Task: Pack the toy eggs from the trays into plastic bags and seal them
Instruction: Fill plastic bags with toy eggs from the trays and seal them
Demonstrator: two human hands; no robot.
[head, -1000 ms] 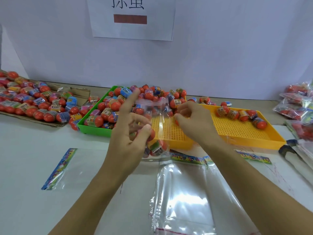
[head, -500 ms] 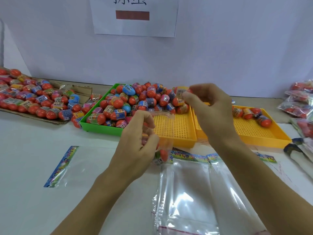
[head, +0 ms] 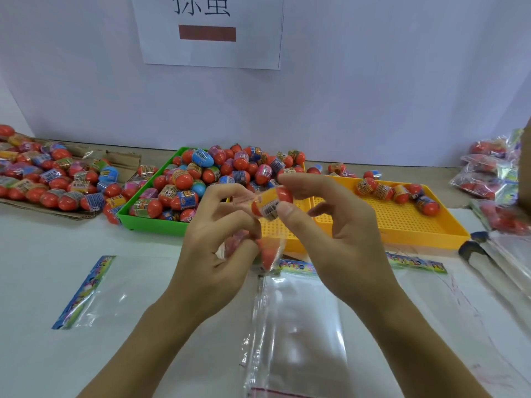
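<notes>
My left hand (head: 218, 248) grips a clear plastic bag (head: 268, 249) with toy eggs inside, held just above the table in front of the trays. My right hand (head: 333, 234) pinches one red toy egg (head: 271, 202) with a yellow label between thumb and fingers, right at the bag's mouth. Behind them a green tray (head: 149, 222) is heaped with red, blue and pink eggs. Two yellow trays (head: 408, 225) stand to the right; the far one has a few eggs at its back edge.
Empty clear bags lie on the white table: one at the left (head: 86, 291), a stack in front of me (head: 296, 326). A cardboard sheet (head: 120, 159) with many eggs is at the far left. Filled bags (head: 491, 173) pile at the right.
My right hand has come back from the egg heap with one egg and lowered it to the mouth of the bag. My left hand still holds the bag in about the same place.
</notes>
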